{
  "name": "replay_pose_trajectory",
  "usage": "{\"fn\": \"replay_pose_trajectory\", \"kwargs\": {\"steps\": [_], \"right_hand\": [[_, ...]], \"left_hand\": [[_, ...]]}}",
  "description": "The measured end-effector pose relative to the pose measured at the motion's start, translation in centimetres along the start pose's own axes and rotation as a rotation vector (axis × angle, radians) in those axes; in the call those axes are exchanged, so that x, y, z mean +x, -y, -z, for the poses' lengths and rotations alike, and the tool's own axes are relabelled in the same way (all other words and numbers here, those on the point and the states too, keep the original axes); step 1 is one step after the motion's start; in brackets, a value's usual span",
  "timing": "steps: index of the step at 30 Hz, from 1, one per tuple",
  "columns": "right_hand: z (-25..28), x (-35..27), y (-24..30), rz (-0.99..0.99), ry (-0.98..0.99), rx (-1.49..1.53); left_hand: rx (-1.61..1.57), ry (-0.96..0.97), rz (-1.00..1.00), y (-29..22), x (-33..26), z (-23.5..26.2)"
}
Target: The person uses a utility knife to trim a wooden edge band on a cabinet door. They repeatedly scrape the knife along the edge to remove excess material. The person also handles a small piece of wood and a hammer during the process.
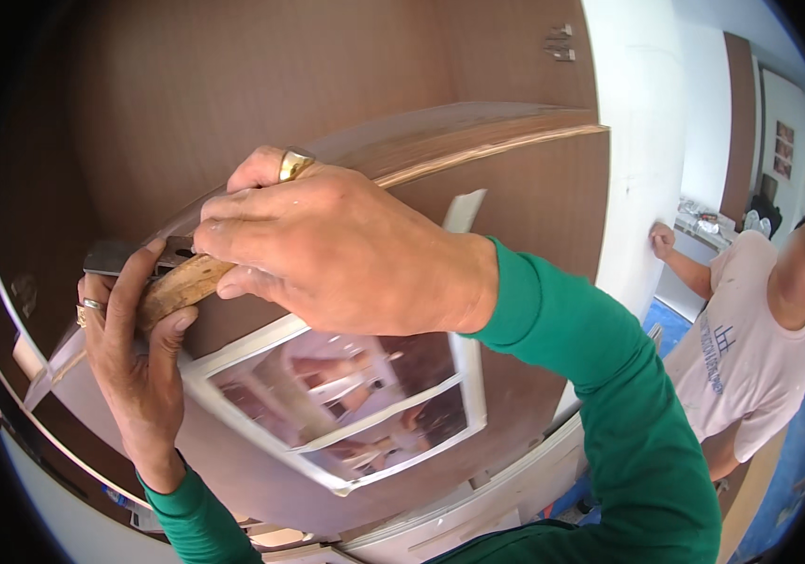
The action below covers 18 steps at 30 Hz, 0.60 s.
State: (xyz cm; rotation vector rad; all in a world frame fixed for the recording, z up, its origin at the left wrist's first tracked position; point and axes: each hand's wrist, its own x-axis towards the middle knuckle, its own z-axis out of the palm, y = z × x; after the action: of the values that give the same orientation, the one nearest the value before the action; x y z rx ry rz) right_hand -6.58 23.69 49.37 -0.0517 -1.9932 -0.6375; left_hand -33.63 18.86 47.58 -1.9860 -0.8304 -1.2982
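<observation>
Left hand (134, 362): rising from the lower left in a green sleeve, fingers curling around the near end of a wooden-handled tool (177, 287), thumb pressing from below; a ring is showing on one finger.
Wooden-handled tool: lying against the top edge of a brown door panel (534, 216), its dark metal part (111, 256) poking out to the left.
Right hand (327, 249): closing over the tool from above, fingers pressing together, gold ring showing.
Glazed white frame (355, 404): sitting in the panel just below the hands.
Another person (750, 329): standing well apart at the right, touching a white wall (642, 141)
</observation>
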Motion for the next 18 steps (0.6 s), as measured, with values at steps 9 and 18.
{"fn": "replay_pose_trajectory", "kwargs": {"steps": [9, 18], "right_hand": [[19.1, -10.7, -5.9, -0.197, 0.153, -0.187], [31.6, -18.2, -9.4, -0.794, 0.216, -0.080]], "left_hand": [[0.003, 0.017, -0.073, -15.6, 8.3, -13.1], [-0.165, -0.256, -0.187, -24.6, 12.8, -24.3]]}}
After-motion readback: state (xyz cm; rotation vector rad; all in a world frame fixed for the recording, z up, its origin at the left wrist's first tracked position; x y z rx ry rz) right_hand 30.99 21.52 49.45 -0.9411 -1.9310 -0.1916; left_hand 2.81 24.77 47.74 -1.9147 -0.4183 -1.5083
